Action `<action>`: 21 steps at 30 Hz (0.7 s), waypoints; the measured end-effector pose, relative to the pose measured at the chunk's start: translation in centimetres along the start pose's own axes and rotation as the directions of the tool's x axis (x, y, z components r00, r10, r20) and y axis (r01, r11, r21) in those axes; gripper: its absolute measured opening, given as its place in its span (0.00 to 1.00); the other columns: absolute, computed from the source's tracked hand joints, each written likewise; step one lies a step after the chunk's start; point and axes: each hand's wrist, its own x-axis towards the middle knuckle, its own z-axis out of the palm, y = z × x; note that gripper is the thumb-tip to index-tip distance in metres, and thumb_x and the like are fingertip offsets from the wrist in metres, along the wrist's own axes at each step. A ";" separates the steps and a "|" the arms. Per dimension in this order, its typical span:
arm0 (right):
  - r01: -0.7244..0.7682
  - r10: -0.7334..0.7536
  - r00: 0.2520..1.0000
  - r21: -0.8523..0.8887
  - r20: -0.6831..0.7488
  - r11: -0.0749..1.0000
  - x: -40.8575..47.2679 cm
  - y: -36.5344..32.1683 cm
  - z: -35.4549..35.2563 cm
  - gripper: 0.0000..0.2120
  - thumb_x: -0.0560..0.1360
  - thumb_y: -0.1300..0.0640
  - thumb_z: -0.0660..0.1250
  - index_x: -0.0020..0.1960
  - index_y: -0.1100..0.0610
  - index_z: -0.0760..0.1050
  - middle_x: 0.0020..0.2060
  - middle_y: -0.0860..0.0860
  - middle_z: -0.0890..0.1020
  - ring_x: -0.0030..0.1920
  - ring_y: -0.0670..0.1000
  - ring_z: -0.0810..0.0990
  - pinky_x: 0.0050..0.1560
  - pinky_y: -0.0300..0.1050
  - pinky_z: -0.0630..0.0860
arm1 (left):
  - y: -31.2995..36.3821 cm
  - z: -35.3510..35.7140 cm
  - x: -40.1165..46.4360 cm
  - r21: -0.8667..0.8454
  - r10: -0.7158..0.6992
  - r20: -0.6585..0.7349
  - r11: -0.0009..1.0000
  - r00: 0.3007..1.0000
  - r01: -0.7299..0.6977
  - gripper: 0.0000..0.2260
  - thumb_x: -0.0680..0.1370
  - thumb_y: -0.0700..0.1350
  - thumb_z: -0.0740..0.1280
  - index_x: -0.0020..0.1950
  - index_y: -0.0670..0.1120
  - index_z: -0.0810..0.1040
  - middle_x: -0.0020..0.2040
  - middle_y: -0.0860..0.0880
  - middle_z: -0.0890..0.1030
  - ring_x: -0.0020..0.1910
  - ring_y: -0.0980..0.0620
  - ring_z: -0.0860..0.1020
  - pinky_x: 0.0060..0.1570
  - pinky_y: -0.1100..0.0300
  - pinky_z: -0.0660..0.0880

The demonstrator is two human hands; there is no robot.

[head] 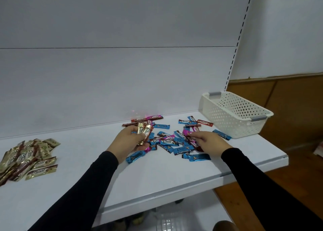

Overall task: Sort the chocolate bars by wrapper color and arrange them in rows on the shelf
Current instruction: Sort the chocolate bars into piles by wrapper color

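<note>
Pinched in our left hand (128, 140) is a small bunch of gold bars (145, 132), fingers curled round them so they stand up out of the fist; we judge we are gathering one colour at a time before carrying it off. Our right hand (208, 140) lies palm down on the mixed heap (174, 143), its fingers reaching in among the wrappers near a pink bar (187, 134); whether they already pinch one we cannot tell, since the fingertips are lost among the foil. That heap sits mid-shelf, mostly blue bars (135, 157) with some pink and a few red bars (204, 123) toward the back panel. Well apart, at the far left of the shelf (157, 182), lies the gold pile (28, 159), loosely stacked rather than set in rows, so the sorting looks only partly done and the arranging not begun. A white perforated basket (234, 113) stands at the right end, just beside the outermost blue bars. Overlapping wrappers are what stand in our way: any gold bars left may hide under blue ones, and slippery foil could slide as we dig.
</note>
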 end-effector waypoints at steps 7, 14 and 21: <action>0.155 -0.147 0.982 0.058 -0.115 0.986 0.5 -3.6 1.4 0.16 0.82 0.52 0.59 0.68 0.51 0.74 0.67 0.47 0.75 0.68 0.48 0.71 0.65 0.38 0.63 | -0.9 -3.4 -0.6 -0.022 0.052 -0.114 0.998 0.992 -0.055 0.05 0.81 0.35 0.64 0.56 0.41 0.76 0.47 0.38 0.84 0.41 0.45 0.85 0.43 0.54 0.84; 0.437 -0.436 0.899 0.040 -0.033 0.898 0.0 -12.3 6.6 0.22 0.80 0.45 0.63 0.71 0.51 0.71 0.66 0.48 0.73 0.66 0.48 0.71 0.63 0.38 0.66 | -2.6 -11.1 -2.6 0.161 0.189 -0.326 0.977 0.926 -0.142 0.06 0.80 0.36 0.66 0.56 0.42 0.77 0.44 0.42 0.84 0.41 0.45 0.84 0.39 0.56 0.82; 0.549 -0.548 0.834 0.000 0.069 0.836 0.3 -21.2 12.4 0.29 0.78 0.39 0.62 0.75 0.50 0.65 0.73 0.49 0.66 0.72 0.50 0.64 0.69 0.43 0.61 | -5.0 -19.8 -5.3 0.714 0.512 -0.423 0.696 0.747 -0.073 0.09 0.81 0.44 0.66 0.62 0.45 0.77 0.44 0.52 0.80 0.43 0.47 0.77 0.43 0.55 0.67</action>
